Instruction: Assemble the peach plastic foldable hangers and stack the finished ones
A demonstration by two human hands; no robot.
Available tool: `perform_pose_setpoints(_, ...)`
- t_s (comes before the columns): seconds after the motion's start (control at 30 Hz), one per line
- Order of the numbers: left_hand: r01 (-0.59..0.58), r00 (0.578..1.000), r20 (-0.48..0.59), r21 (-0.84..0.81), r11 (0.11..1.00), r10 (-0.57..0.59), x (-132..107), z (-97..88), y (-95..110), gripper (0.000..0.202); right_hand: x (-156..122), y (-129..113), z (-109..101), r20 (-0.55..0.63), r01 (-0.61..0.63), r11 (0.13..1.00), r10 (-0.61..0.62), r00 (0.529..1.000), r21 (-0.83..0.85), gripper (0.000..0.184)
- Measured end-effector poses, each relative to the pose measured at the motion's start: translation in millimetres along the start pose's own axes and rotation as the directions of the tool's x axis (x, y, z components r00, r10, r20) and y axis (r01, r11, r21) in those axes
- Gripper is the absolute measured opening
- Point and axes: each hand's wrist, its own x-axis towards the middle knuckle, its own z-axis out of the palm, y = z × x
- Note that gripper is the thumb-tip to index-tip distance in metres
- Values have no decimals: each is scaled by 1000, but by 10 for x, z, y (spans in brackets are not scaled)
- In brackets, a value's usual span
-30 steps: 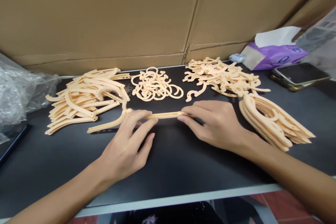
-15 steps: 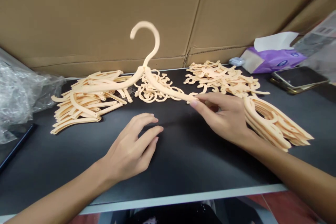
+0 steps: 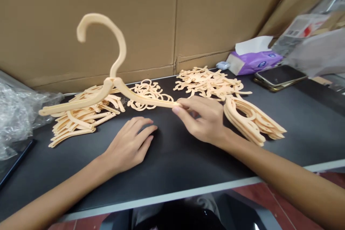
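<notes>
A cream plastic clothes hanger (image 3: 118, 55) is held up by the end of its right arm, pinched between the thumb and fingers of my right hand (image 3: 203, 118). Its hook points up and curls to the left, and its left arm reaches out over a pile of hanger arms (image 3: 81, 124). Resting on the black tabletop, my left hand (image 3: 132, 145) has its fingers loosely apart and holds nothing. Behind it lies a small heap of hooks (image 3: 147, 93). Beyond my right hand is a pile of loose hanger pieces (image 3: 207, 81), with a stack of folded hangers (image 3: 248, 118) beside it.
A purple tissue pack (image 3: 253, 61) and a phone (image 3: 280, 75) lie at the back right. Clear plastic wrap (image 3: 21, 104) fills the left side, near a dark flat object's edge (image 3: 17, 163). Cardboard (image 3: 140, 18) stands along the table's back.
The hanger has swung nearer and to the left in my right hand, its arms now spread wider across the view. The camera has turned somewhat right. My left hand stays unfilled on the table.
</notes>
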Motion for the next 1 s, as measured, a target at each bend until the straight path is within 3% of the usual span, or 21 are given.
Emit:
perform_pose_setpoints(0.23, -122, 991, 79, 153, 981, 111, 818, 279, 38, 24, 0, 4, -10, 2, 168, 980, -169, 986, -107, 18)
perform_pose_setpoints(0.37, -112, 992, 70, 143, 983, 103, 921, 448, 120, 17, 11, -12, -25, -34, 223, 966, -229, 973, -129, 19)
perform_pose_setpoints(0.47, -142, 985, 116, 141, 980, 126, 815, 408, 195, 22, 7, -17, -28, -8, 206, 968, -210, 978, -144, 22)
perform_pose_setpoints(0.6, -172, 977, 154, 177, 969, 146, 609, 186, 339, 29, 16, -13, -36, 44, 162, 974, -157, 987, -158, 27)
perform_pose_setpoints(0.77, -121, 982, 169, 258, 958, 79, 241, -46, 484, 29, 18, 46, -30, 187, 20, 985, 13, 982, -170, 30)
perform_pose_setpoints(1.0, 16, 1000, -7, 135, 991, -16, -292, -101, 494, 18, -5, 195, 9, 398, -148, 964, 227, 889, -219, 32)
